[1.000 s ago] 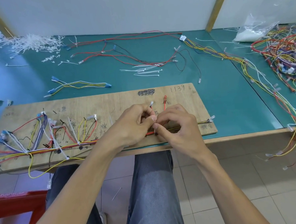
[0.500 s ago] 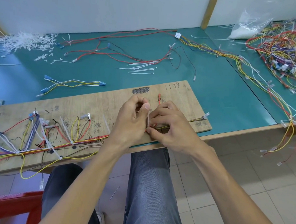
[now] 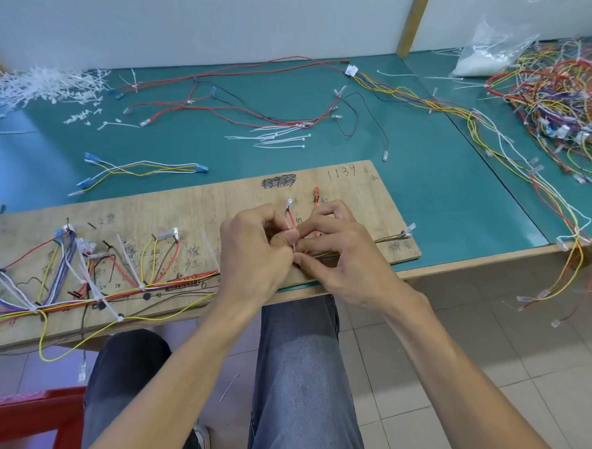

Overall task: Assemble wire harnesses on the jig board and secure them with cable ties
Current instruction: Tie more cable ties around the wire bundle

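1. Red, yellow and brown wires make up the harness [image 3: 120, 295], which lies along the near edge of the board [image 3: 218, 201]. The board sits at the front of the desk [image 3: 422, 183].
2. The left half looks done. White ties cinch trunk and branches at several spots, such as one joint [image 3: 142, 286], though their long tails are untrimmed.
3. The middle is the step in hand. The left hand [image 3: 255, 250] pinches a thin pale strip, most likely a tie [image 3: 293, 247], where a red branch [image 3: 291, 221] leaves the trunk. The right hand [image 3: 341, 256] touches the left and pinches the harness just beside it. The fingers hide whether the loop is closed.
4. To the right of the hands, the trunk runs to its end terminal [image 3: 408, 232] with no tie showing. I judge that this stretch and the tail trimming are still to do.
5. Spare ties [image 3: 276, 141] lie behind the board, so supply is near.
6. A loose harness [image 3: 247, 106] lies farther back, and a tangle [image 3: 556, 107] fills the far right. I cannot tell whether these are finished or waiting.
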